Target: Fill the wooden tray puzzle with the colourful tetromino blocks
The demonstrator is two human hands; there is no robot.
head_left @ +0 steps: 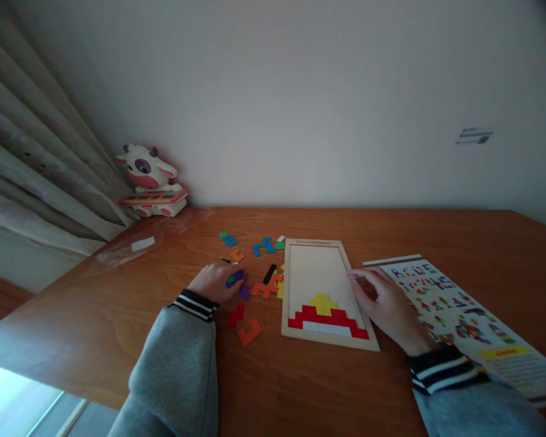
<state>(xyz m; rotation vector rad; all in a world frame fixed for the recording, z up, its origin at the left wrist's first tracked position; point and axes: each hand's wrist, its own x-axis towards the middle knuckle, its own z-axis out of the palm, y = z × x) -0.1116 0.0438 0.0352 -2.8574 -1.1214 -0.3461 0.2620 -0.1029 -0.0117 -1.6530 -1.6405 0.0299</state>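
My left hand (216, 284) is at the left of the table, its fingers curled round a purple puzzle piece (239, 276) with a bit of green beside it. Below lies another purple piece (244, 293). My right hand (384, 300) rests by the right edge of the wooden puzzle board (330, 341), thumb and fingers pinched together. A speck of green (361, 279) shows between them; its shape is mostly hidden. In the board's lower part lie red pieces (332, 318), a white strip (326, 328) and a yellow piece (323, 303); bare wood shows above.
Loose orange pieces (261, 290), red pieces (249, 332), blue pieces (267, 244) and a black bar (269, 274) lie left of the board. A printed pattern sheet (505, 352) lies at right. A cow toy (152, 182) stands at the back left, near a curtain (40, 145).
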